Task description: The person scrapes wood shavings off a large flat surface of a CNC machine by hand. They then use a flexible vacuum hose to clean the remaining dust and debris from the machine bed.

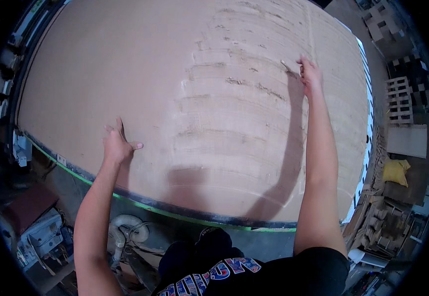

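Note:
A large tan board [101,64], its surface smooth on the left, spreads out in front of me. Across its right half run curved ridges and rough, crumbly streaks [254,86]. My left hand [119,146] rests on the smooth part close to the near edge, thumb and fingers spread, holding nothing. Farther away, over the streaked part, my right hand [311,76] is closed with its fingers curled. Whatever those fingers may hold is too small to make out. The right arm's shadow falls on the board beside it.
Green tape [140,203] lines the board's dark near edge, and a black-and-white striped strip [367,108] its right edge. Below lies a ribbed hose [120,232]. A yellow bag [396,172], cardboard pieces [377,227] and a slatted rack [398,100] stand at the right.

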Demonstrator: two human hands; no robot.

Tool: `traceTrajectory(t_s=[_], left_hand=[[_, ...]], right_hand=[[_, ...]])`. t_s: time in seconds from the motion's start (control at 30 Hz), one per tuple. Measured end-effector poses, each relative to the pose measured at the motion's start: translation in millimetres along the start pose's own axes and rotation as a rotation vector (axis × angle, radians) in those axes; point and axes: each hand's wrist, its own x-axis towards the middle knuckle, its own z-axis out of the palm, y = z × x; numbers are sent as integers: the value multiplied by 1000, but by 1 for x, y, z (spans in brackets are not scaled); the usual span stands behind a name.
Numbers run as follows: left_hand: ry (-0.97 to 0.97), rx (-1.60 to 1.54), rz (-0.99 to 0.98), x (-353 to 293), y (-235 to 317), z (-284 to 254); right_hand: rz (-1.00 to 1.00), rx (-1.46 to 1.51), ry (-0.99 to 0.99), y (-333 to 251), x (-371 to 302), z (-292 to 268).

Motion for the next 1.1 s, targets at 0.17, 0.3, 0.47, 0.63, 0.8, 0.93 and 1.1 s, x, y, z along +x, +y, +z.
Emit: traceTrajectory(t_s=[0.17,0.3,0.47,0.63,0.8,0.93,1.1], left_hand=[[-7,-6,25,5,6,-4],[-21,-54,8,0,6,-6],[-20,-56,10,6,2,1],[-22,-38,-29,-1,11,-8],[0,-35,26,9,-6,3],[-46,-26,-9,8,-1,0],[-11,47,-17,1,11,-7]], right_hand=[[-396,-690,49,22,-2,24],[-489,-971,101,3,-28,43],[-49,160,-175,13,-16,26],[137,687,-436,-3,-47,36],[-415,-252,-134,-5,-71,87],[-563,-817,-97,-3,-91,98],[-262,-124,-227,6,-89,96]])
